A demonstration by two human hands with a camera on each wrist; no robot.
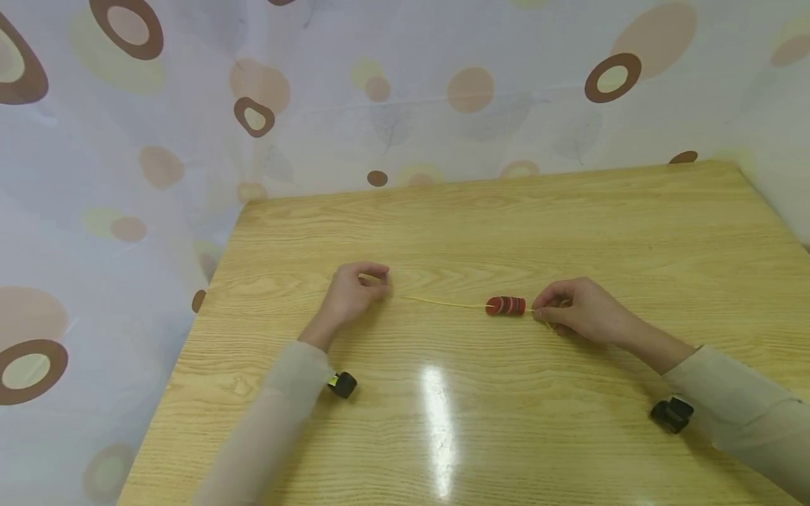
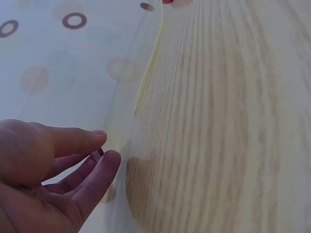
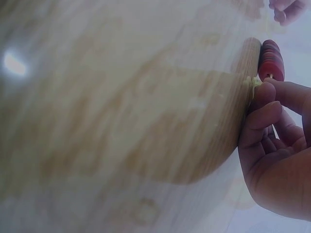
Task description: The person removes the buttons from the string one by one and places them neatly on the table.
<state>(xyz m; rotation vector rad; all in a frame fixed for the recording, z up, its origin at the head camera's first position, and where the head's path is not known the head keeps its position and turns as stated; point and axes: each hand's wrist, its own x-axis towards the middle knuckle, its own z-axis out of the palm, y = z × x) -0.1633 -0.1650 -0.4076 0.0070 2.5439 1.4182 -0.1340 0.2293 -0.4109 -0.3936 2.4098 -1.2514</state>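
Note:
Several red and dark discs (image 1: 505,306), threaded in a row on a yellow string (image 1: 443,303), lie on the wooden table. My right hand (image 1: 588,310) pinches the string close to the right end of the row. The right wrist view shows a small yellow knot or bundle (image 3: 255,82) at those fingertips, beside the red end disc (image 3: 271,68). To the left, my left hand (image 1: 354,292) hovers just past the string's free end, apart from it. Its fingers are loosely bent, with thumb and fingertips near each other. A small dark edge shows between them, too unclear to identify.
The wood-grain table (image 1: 481,232) reaches back to a pale curtain (image 1: 430,133) with brown and beige spots. Black wrist cameras (image 1: 344,385) hang under both sleeves. A bright reflection lies on the tabletop near the front.

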